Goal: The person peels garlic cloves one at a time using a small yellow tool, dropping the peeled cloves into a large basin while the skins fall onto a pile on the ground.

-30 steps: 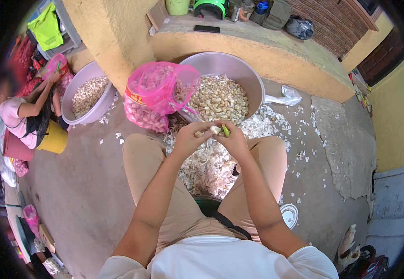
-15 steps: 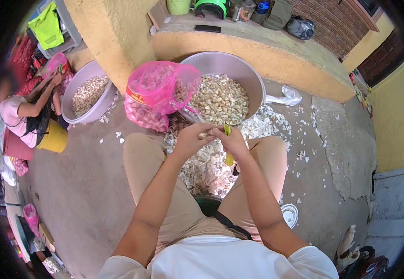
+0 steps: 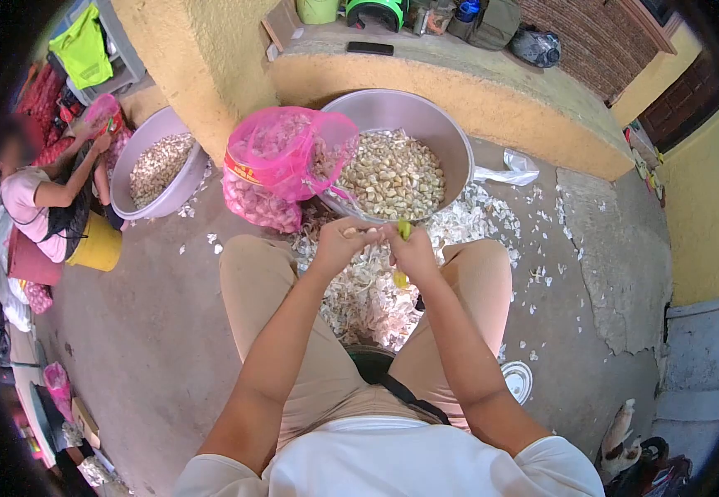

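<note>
Both left hand [image 3: 337,248], pinching garlic [image 3: 349,233], and right hand [image 3: 416,254], gripping a yellow tool [image 3: 400,279], hang over peels [image 3: 361,302]; the bag's [image 3: 260,211] label [image 3: 243,170] is too small to read; a tub rim [image 3: 457,153] lies beyond, bare floor [image 3: 152,323] at left

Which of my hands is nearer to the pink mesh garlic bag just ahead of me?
Left. Your left hand is to the right of the pink mesh garlic bag, on its near side; your right hand is farther right.
</note>
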Available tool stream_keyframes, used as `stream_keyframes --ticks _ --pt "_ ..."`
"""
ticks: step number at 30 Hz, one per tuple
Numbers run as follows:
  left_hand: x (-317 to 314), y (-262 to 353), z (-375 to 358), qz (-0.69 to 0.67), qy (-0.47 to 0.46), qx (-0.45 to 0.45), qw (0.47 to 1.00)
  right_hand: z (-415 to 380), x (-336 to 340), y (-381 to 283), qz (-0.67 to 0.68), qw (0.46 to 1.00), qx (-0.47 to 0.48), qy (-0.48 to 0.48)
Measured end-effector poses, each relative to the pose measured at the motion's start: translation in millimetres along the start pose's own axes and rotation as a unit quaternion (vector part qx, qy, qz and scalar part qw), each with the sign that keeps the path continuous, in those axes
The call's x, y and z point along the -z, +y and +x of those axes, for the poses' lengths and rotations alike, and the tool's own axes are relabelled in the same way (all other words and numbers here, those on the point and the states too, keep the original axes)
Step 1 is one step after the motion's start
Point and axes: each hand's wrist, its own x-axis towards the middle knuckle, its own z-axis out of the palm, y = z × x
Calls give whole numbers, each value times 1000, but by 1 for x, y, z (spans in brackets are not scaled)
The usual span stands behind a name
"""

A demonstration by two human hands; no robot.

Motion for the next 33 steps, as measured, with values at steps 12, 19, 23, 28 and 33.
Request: stream_keyframes --ticks 12,19,23,28,33 --pt "-2 0 1 -58 13 -61 996 1 -7 -2 38 999 -25 11" --pt "1 -6 2 -8 28 -56 998 1 -7 -2 23 999 7 41" --pt "-2 -5 2 -20 49 -41 998 -2 -13 -3 61 995 26 72" --pt "-1 -5 3 11 76 -22 997 -1 -16 -1 62 994 31 85" --pt "1 -9 5 -4 75 0 997 -1 -14 -1 91 993 12 77"
